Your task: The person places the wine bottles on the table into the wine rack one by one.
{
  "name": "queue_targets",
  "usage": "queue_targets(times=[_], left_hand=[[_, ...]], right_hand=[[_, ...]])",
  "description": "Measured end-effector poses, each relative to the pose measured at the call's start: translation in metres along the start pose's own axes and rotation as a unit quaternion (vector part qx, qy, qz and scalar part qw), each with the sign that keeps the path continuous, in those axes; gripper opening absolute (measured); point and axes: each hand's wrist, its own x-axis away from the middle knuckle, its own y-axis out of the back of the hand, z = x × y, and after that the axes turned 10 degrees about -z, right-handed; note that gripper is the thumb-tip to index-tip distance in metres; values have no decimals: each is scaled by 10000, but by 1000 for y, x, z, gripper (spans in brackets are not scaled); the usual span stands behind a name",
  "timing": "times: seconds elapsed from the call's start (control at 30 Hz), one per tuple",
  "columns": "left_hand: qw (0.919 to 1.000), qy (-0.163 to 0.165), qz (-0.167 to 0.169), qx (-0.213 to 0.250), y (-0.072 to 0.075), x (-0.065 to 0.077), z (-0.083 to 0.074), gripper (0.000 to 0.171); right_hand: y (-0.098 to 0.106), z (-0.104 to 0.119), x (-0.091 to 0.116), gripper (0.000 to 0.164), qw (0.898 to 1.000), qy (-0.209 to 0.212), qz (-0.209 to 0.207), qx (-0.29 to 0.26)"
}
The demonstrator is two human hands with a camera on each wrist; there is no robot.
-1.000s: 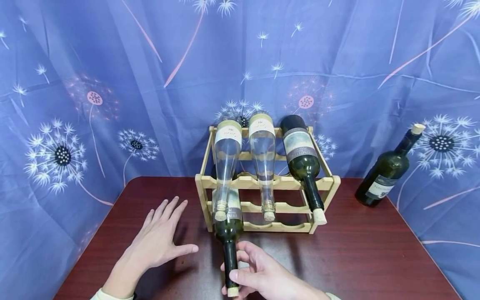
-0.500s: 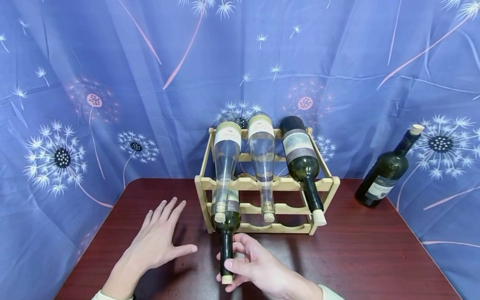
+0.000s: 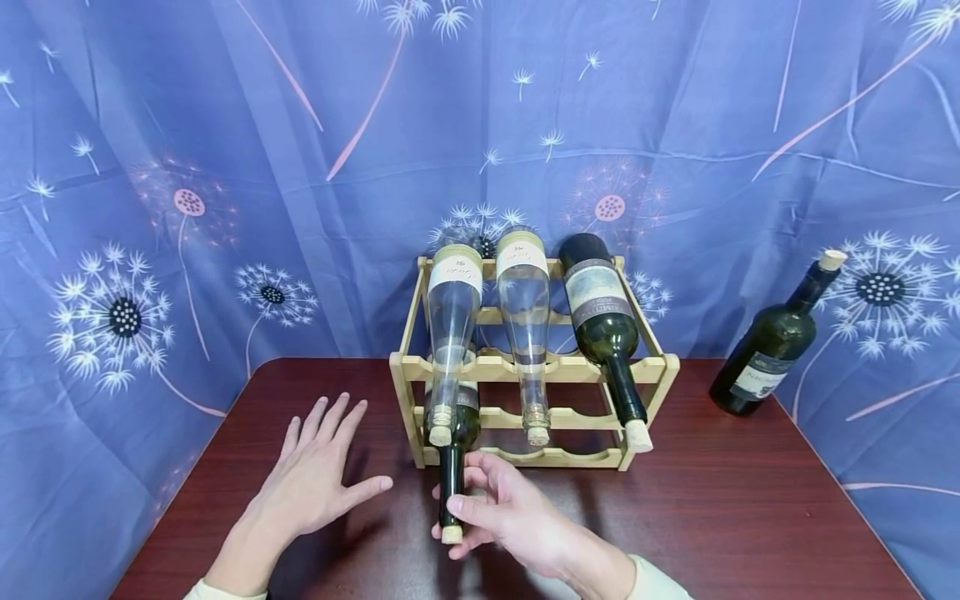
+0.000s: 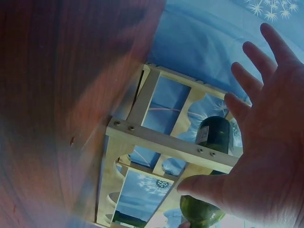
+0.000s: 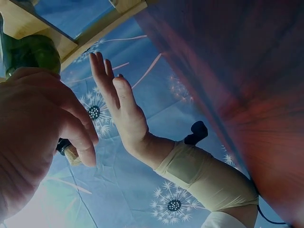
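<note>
My right hand (image 3: pixel 517 510) grips the neck of a dark green wine bottle (image 3: pixel 452 475), its thumb on top near the cork. The bottle lies on its side, cork toward me, its body inside the wooden wine rack (image 3: pixel 498 365) at the left, below the top row. A clear bottle above hides part of it. In the right wrist view the green glass (image 5: pixel 37 53) shows beyond the knuckles. My left hand (image 3: pixel 306 490) is left of the rack with fingers spread, holding nothing. In the left wrist view its thumb overlaps the sight of the bottle (image 4: pixel 202 210) without visible contact.
Along the rack's top row lie two clear corked bottles, a left one (image 3: pixel 453 312) and a middle one (image 3: pixel 525 292), plus a dark bottle (image 3: pixel 600 292) at right. Another dark bottle (image 3: pixel 772 346) stands upright at the table's (image 3: pixel 720 500) back right. A blue curtain (image 3: pixel 300 167) hangs behind.
My right hand has slid the wine bottle farther back into the rack, so less of its body shows in front. The left hand has barely moved.
</note>
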Motion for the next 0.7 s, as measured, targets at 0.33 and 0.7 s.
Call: queue_targets(times=[0.33,0.7], left_hand=[[9999,80,-9,-68,-3,0,3,111],[9999,106,11,-81,-2,0,2,111]], right_hand=[[-2,4,-9,45,9995,-153,-283,29],[-1,6,-21,44,9988,-79,-483,92]])
